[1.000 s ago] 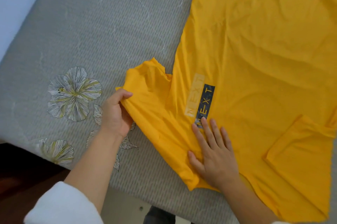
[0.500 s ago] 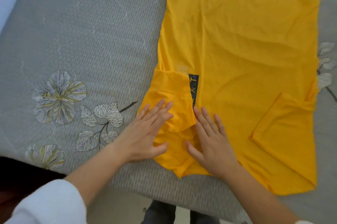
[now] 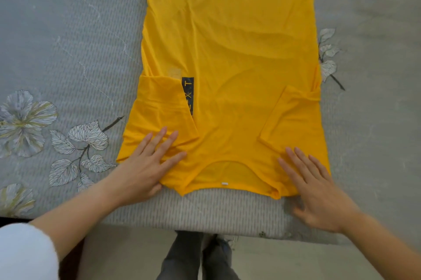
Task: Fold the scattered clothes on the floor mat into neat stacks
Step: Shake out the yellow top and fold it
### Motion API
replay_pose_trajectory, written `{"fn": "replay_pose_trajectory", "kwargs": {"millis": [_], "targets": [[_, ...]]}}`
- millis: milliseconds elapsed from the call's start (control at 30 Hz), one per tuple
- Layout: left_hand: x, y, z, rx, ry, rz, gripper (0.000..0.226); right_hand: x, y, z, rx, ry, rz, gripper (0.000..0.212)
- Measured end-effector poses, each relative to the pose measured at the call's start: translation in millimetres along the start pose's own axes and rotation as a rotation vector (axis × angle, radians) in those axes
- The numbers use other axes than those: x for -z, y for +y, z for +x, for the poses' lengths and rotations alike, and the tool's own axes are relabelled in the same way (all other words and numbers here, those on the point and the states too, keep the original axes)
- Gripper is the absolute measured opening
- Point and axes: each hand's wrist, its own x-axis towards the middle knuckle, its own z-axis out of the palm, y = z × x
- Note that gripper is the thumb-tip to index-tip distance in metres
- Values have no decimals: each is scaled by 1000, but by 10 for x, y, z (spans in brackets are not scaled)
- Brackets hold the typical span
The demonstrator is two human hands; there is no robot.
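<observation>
The yellow T-shirt lies collar-first at the near edge of the mat, long axis running straight away from the person — left grip and right grip, flat-fingered and holding nothing, sit one at each shoulder.

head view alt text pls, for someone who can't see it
A yellow t-shirt lies flat on a grey flowered mat, collar nearest the person, left sleeve and right sleeve folded in. The left hand and right hand rest open on its near corners.
</observation>
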Motion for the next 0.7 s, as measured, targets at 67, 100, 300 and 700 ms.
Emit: {"fn": "replay_pose_trajectory", "kwargs": {"millis": [67, 100, 300, 700], "targets": [[33, 34, 122, 27, -15, 35, 76, -17, 14, 75, -66, 39, 21, 92], [62, 54, 168, 46, -26, 35, 65, -28, 17, 137, -102, 43, 11, 88], [227, 181, 351, 333, -122, -14, 44, 193, 64, 456, -485, 20, 247, 45], [442, 697, -266, 292, -726, -667, 23, 425, 99, -367, -215, -585, 554, 26]]}}
